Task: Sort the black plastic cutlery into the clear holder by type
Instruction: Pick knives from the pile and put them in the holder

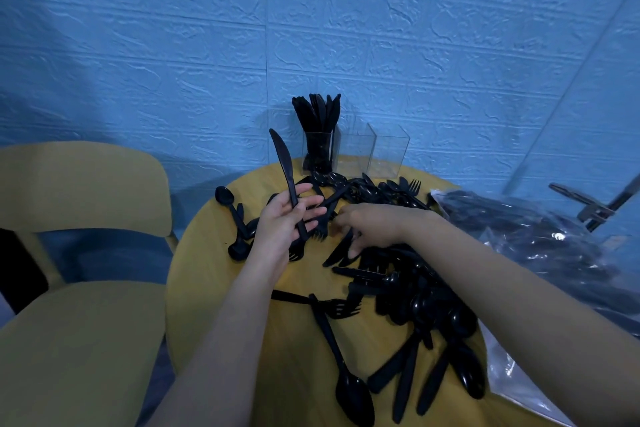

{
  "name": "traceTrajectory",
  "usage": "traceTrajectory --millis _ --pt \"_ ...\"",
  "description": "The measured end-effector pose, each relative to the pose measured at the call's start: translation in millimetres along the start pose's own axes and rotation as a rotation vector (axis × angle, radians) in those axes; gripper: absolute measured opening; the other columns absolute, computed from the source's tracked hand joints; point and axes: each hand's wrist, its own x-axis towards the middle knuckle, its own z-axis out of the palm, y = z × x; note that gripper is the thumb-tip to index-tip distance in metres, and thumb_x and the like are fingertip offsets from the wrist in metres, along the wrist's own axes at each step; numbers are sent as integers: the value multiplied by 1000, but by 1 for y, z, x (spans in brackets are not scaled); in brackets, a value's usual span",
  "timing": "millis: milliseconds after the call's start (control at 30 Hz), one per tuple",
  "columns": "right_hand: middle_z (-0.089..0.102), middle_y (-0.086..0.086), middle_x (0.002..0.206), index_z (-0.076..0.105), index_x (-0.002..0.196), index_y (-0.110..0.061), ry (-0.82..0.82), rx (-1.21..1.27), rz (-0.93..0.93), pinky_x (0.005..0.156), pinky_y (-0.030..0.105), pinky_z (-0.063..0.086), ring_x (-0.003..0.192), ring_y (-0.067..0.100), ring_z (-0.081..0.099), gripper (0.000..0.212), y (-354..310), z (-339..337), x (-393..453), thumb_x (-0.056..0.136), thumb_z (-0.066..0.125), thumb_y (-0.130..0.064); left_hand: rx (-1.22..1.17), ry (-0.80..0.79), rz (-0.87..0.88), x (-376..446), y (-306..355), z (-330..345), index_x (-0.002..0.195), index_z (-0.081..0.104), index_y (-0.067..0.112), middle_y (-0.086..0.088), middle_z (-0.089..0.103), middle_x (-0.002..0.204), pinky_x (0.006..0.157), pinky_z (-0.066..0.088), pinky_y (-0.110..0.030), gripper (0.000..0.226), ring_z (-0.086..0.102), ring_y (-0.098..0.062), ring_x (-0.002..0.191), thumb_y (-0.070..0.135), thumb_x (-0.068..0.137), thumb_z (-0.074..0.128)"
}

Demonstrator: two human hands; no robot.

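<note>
A clear three-part holder [377,152] stands at the far edge of the round yellow table [207,274]. Its left compartment is packed with upright black knives [318,114]; the middle and right compartments look empty. My left hand [284,218] holds one black knife [285,170] by the handle, blade pointing up. My right hand [372,222] reaches palm down into the pile of loose black cutlery [412,291], its fingertips touching a knife [341,248] lying there. Forks, spoons and knives are mixed across the table.
A yellow chair [79,253] stands left of the table. Clear plastic bags of more black cutlery [540,236] lie at the right edge. A blue textured wall [311,28] rises right behind the holder.
</note>
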Motion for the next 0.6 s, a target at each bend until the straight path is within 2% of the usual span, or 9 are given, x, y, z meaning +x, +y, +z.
traceTrajectory --millis 67,167,300,467,600 --pt "45 2 126 49 129 -15 23 80 -6 82 24 39 102 10 43 48 -1 1 7 86 68 -26 -12 5 -3 0 0 0 115 59 15 -3 71 100 75 55 -23 27 70 -12 88 2 99 41" --pt "47 6 125 52 125 -12 142 152 -9 92 31 44 112 21 48 45 -8 13 22 87 66 -31 -31 8 3 0 1 0 110 60 18 -1 72 97 78 56 -26 26 70 -12 87 3 99 42" --pt "48 6 128 50 132 -14 258 233 0 98 35 42 116 23 48 49 -11 18 31 89 64 -30 -61 23 2 1 1 -1 114 60 14 -4 71 99 77 57 -26 26 70 -13 86 2 98 42" --pt "42 3 136 52 131 -16 184 179 8 102 27 33 125 19 40 46 9 13 19 88 66 -22 -59 34 8 1 1 -1 115 59 14 -3 71 99 82 56 -29 29 70 -14 89 0 99 41" --pt "42 -1 118 58 113 -16 144 198 -15 94 27 37 113 19 45 27 11 14 23 88 66 -21 -61 42 13 1 1 -1 118 58 13 -4 71 99 79 56 -27 29 70 -14 88 1 99 40"
